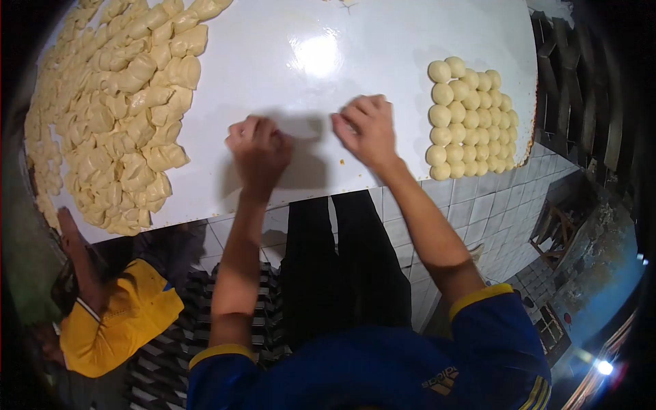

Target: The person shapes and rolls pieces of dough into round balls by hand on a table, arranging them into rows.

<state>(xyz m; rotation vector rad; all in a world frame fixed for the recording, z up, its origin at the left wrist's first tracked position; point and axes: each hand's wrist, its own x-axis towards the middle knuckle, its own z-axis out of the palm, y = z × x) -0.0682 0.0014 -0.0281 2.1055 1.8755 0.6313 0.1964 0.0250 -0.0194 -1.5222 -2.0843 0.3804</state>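
Both of my hands are over the white tabletop [273, 68], apart from each other. My left hand [260, 147] has its fingers curled in; whether anything is inside them is hidden. My right hand [365, 130] is also curled, thumb towards the fingers, and slightly blurred, with no dough plainly showing in it. To the left lies a big spread of cut dough pieces [130, 116]. On the right, round dough balls [471, 119] sit in close rows, nearer to my right hand.
A person in a yellow shirt [130, 318] is at the lower left, one arm reaching to the table's left end. Dark stacked racks [574, 89] stand beyond the right edge. The table's near edge runs just below my hands, above a tiled floor [437, 198].
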